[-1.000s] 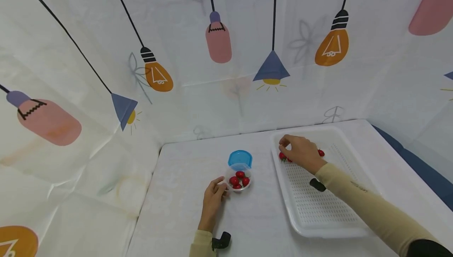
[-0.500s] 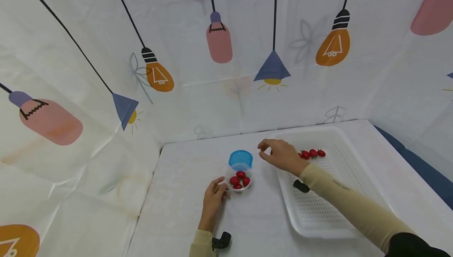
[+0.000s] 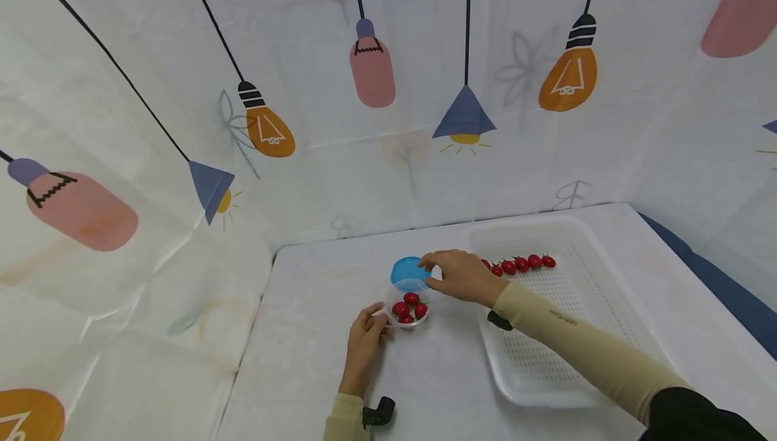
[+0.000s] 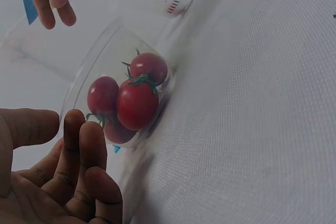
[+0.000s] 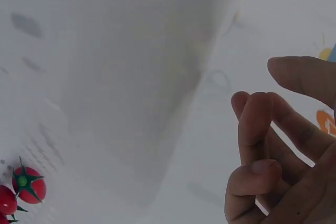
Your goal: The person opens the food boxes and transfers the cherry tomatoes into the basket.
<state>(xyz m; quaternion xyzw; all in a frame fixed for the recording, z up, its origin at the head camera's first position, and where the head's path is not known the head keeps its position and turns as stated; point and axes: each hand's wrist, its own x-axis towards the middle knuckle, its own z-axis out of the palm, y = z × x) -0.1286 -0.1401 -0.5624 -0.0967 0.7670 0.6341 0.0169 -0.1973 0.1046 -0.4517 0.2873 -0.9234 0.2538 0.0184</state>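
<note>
A: Tomatoes, where?
B: Four cherry tomatoes (image 4: pixel 137 104) showing in the clear plastic cup (image 4: pixel 121 45). Same count as a second ago.
A: Left hand?
B: Left hand (image 3: pixel 364 340) at the cup's near-left side, fingers loosely bent, thumb and fingertips by the rim. Contact looks light, can't tell exactly. Hasn't moved.
A: Right hand (image 3: pixel 464 276)?
B: That's the change. Was over the tray, now reaches left to the blue lid (image 3: pixel 405 271), fingertips over its right edge. Thumb and fingers apart, nothing seen between them. Touching the lid? Can't tell.
A: Lid?
B: Just behind the cup, same place.
A: Tray?
B: White perforated tray (image 3: pixel 534 360), right side. Tomato row (image 3: pixel 521 264) near its far end, six visible; the hand covered most of it earlier.
A: Rest?
B: White-covered counter (image 3: pixel 315 333), lamp-print backdrop (image 3: pixel 376 178) behind, unchanged.
</note>
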